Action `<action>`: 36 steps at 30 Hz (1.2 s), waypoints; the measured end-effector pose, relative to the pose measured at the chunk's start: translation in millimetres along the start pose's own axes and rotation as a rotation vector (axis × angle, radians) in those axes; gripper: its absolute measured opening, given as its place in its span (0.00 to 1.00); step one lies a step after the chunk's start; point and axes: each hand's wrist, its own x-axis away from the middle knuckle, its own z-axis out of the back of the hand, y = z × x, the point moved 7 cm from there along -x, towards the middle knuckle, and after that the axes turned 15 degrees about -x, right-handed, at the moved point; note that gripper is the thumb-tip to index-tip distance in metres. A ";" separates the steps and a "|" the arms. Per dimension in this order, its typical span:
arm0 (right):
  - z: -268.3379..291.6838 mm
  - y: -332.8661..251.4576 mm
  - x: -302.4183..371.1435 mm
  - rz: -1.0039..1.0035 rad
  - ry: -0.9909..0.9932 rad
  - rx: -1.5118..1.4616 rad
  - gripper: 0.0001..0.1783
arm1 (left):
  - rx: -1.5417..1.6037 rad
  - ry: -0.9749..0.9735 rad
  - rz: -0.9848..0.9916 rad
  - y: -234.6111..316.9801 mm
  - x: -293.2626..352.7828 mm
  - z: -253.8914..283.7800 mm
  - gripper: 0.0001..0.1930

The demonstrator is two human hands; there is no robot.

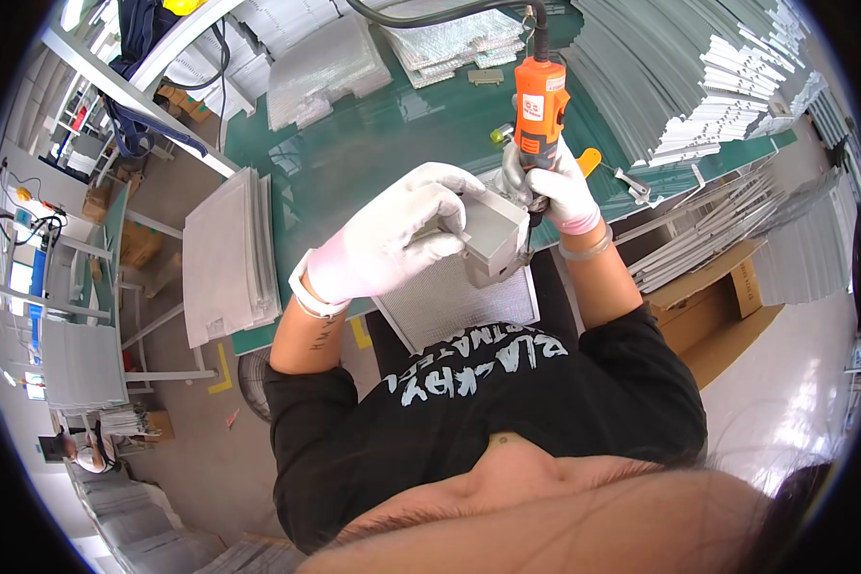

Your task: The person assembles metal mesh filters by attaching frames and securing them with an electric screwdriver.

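Observation:
My left hand (392,230), in a white glove, grips a small grey metal box (493,228) by its left side. The box's open side faces up, and its inside looks plain. In my gloved right hand (560,191) is an orange electric screwdriver (540,105), held upright by its dark lower end. Its tip sits close against the right side of the box; my fingers partly hide the contact. A cable runs from its top. Below the box, a grey mesh panel (469,304) leans between my lap and the table edge.
The green table (354,158) carries bubble-wrapped sheets (330,72) at the back and stacked grey panels (641,77) at the right. A yellow-handled tool (589,160) lies near my right hand. White panels (228,258) stand at the left edge. A cardboard box (717,316) sits lower right.

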 end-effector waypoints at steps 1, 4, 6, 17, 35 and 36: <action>1.3 1.0 1.3 -0.019 0.005 0.009 0.28 | 0.019 -0.026 0.014 -0.7 0.6 -2.5 0.09; 1.0 4.0 3.3 -0.008 0.006 -0.002 0.28 | 0.021 -0.026 0.001 2.4 0.6 -2.8 0.10; 0.0 2.4 4.1 0.024 -0.001 -0.020 0.28 | 0.009 -0.028 -0.003 3.6 1.0 -3.7 0.10; -7.5 -2.3 8.1 0.002 0.042 -0.003 0.28 | -0.014 0.005 -0.002 2.8 2.7 -5.2 0.08; -3.1 -2.5 3.8 0.025 0.045 -0.105 0.38 | -0.304 0.526 -0.106 3.1 60.3 -46.3 0.10; -3.8 -3.7 3.1 0.035 0.045 -0.117 0.43 | -0.285 0.544 -0.118 3.7 62.3 -46.2 0.09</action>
